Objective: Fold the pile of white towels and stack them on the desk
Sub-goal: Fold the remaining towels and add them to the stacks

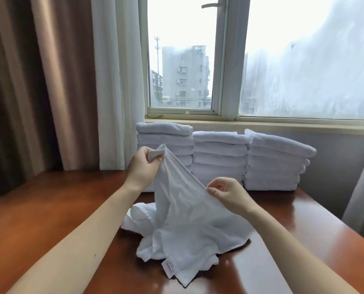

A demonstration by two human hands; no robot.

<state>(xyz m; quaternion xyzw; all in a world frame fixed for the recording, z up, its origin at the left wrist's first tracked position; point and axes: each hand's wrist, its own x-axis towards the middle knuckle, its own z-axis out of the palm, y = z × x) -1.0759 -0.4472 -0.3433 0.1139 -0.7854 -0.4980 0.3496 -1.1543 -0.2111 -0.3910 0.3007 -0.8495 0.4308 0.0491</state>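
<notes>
Soft white terry-cloth towel [183, 219], glossy reddish wood desk [49, 209], matt fabric curtains [49, 81]

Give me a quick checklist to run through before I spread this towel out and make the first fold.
1. Left hand pinching a towel corner: ok, raised in front of the left stack.
2. Right hand gripping the same towel's edge: ok.
3. Held towel free of the loose pile: not ok, its lower part still lies bunched on the other cloth.
4. Bare desk space to lay it flat: ok, open wood to the left and the right.
5. Three folded stacks steady along the wall: ok, though the right stack slopes a little.
6. Label side facing up or down: cannot tell.
</notes>
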